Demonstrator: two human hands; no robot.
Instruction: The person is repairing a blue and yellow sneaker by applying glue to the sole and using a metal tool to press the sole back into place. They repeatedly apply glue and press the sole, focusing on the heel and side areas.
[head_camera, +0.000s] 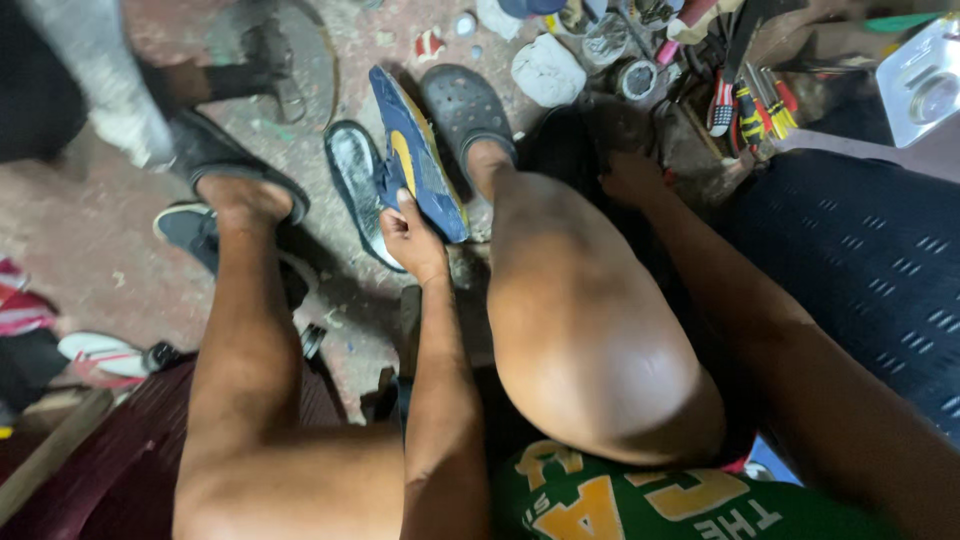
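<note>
Shoe sole (418, 160) between two feet, tools (745, 100) far right, hammer (262, 62) left.

Cobbler's floor workshop: scattered hand tools (745, 105), loose shoe sole (358, 185), glue-stained concrete floor (80, 250).

In my left hand (412, 238), near the upper middle of the frame, I grip a blue shoe (418, 152) with a yellow curved stripe. It stands tilted on edge, sole side facing right, toe pointing to the top of the frame. A grey insole or sole piece (357, 180), possibly separate, lies just left of it.
</note>
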